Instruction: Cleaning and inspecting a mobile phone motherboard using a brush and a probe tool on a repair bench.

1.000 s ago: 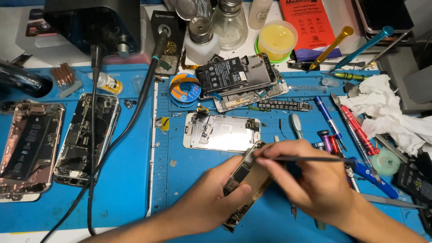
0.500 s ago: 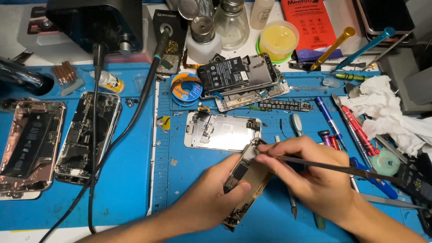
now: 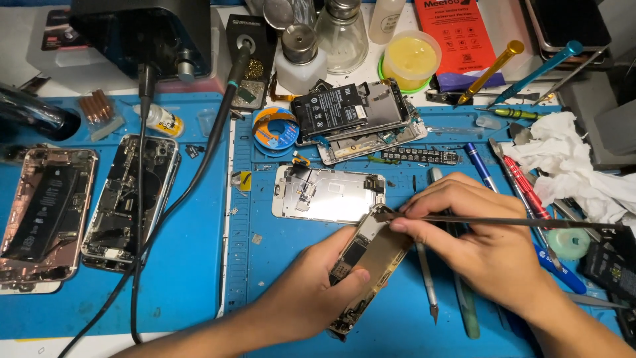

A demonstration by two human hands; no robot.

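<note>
Opened phone chassis (image 3: 366, 265) gripped in the left hand (image 3: 311, 292) at near centre above the blue mat (image 3: 185, 265), right hand (image 3: 477, 245) pinching tweezers (image 3: 503, 221) whose tips, apparently touching its far corner, could slip and gouge the exposed board.

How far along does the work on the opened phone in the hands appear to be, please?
Done: the phone body is open, and a detached display panel lies on the blue mat above it. In hand: the left hand steadies the body while the right hand works thin tweezers at its top corner. Left: its boards remain inside, and it is still unassembled.
</note>
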